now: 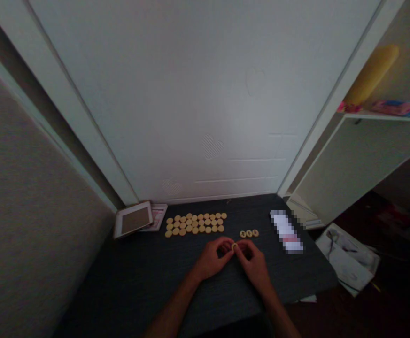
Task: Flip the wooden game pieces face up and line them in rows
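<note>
Near the middle of the dark table [137, 272], my left hand [213, 257] and my right hand [254, 263] meet at their fingertips, pinching one small round wooden disc [235, 246] between them. Just beyond my hands lie three wooden discs [249, 234] in a short row, each with a dark mark on it. Farther left, several plain-looking wooden discs [195, 224] are laid out in three close rows. The mark on the held disc, if any, is too small to make out.
A framed tray [134, 219] rests on papers [158, 218] at the back left. A pixelated bright object [286, 232] lies at the right. Behind the table stands a white panel [205, 94]. A white box [349, 258] sits lower, beyond the right edge.
</note>
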`<state>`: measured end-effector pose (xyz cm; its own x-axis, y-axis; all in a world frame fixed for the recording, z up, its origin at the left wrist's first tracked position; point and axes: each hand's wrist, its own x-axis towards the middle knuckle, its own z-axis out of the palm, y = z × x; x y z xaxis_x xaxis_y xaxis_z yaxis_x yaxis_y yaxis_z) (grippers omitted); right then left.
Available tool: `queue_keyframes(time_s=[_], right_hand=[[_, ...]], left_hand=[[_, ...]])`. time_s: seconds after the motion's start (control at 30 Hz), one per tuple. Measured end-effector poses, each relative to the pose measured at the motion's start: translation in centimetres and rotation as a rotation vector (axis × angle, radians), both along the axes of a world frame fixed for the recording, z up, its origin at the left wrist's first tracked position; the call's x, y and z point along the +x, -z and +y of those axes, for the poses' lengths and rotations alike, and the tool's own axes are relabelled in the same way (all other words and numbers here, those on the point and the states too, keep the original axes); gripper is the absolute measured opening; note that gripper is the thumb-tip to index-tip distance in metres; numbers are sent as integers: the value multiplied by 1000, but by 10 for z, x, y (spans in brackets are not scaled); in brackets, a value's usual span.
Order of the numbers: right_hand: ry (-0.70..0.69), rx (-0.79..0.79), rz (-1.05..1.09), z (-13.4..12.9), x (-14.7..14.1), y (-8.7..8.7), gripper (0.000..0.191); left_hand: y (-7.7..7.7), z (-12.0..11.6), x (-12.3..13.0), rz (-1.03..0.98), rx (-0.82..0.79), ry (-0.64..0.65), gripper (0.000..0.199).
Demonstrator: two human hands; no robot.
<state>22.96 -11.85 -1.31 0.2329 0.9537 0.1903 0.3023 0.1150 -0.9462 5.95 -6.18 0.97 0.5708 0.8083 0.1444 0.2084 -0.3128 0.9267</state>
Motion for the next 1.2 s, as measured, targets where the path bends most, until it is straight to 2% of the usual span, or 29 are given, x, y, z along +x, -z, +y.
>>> queue_keyframes(time_s=[0.53, 0.8, 1.03, 1.2], right_hand=[[-10, -8, -36, 0, 3, 2, 28], [-65, 90, -79, -2, 2, -3, 24], [-41, 247, -255, -1, 2, 2, 25], [-68, 260, -285, 0, 3, 5, 26]], left_hand=[[1, -1, 1, 23, 3, -1, 21], [2, 1, 0, -5, -16, -35, 25], [3, 2, -1, -5, -17, -33, 26], [2, 2, -1, -26, -37, -25, 28]])
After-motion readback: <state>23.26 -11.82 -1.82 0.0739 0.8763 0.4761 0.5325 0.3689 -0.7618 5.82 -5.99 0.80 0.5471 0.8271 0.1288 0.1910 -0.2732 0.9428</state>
